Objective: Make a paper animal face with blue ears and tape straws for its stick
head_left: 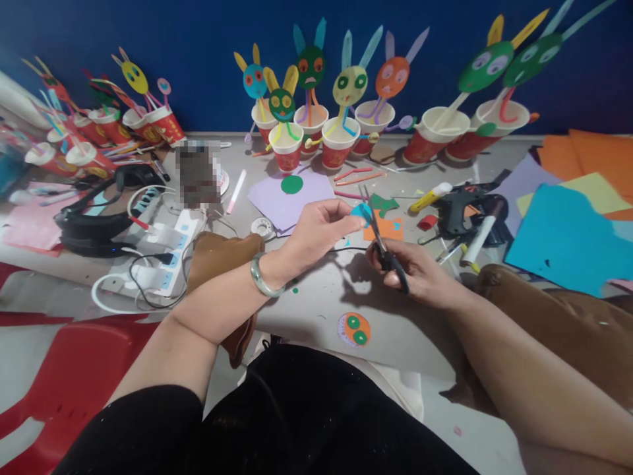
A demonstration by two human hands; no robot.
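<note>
Head view — left fingers (350, 227) pinch the blue paper (359, 212), likely light and bendy, best held at its edge — right fingers (392, 280) grip the scissors (378, 239).

Mosaic block (198, 175), 10 o'clock from centre: whatever lies beneath unreadable. Farther out, same direction: red paper cups (47, 157) smeared by blur. Blue paper piece (359, 209), just off centre toward 2 o'clock: partly covered by left hand (316, 232). Scissors (380, 247), 3 o'clock: part of handle hidden in right hand (418, 272). Green rabbit face (531, 61), 2 o'clock: one pale-blue ear (557, 18) cut by top edge. Orange sheets (603, 150), 3 o'clock: cropped by right edge. Red plastic chair (84, 359), 8 o'clock: cropped by left edge. Pink scrap (458, 431), 5 o'clock: too small to identify.
</note>
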